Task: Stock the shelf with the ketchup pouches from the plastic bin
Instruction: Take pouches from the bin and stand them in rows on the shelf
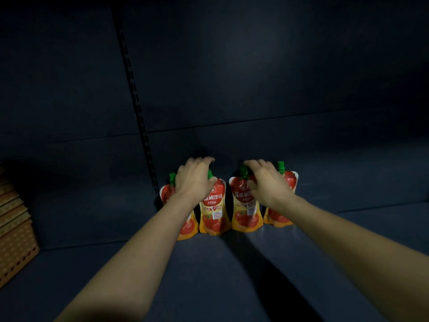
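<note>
Several red-and-yellow ketchup pouches with green caps stand upright in a row on the dark shelf board [209, 270]. My left hand [193, 182] is curled over the tops of the two left pouches. Its thumb presses the neck of the second pouch [212, 214], and its forearm hides much of the leftmost pouch [166, 194]. My right hand [267, 184] grips the top of the third pouch [247, 217], thumb on its front and fingers behind the cap. The fourth pouch [290, 180] stands just behind that wrist. The plastic bin is out of view.
A slotted metal upright [137, 101] runs up the dark back panel just left of the pouches. A brown perforated cardboard stack [14, 228] sits at the shelf's far left edge. Bare shelf board lies right of the row and in front of it.
</note>
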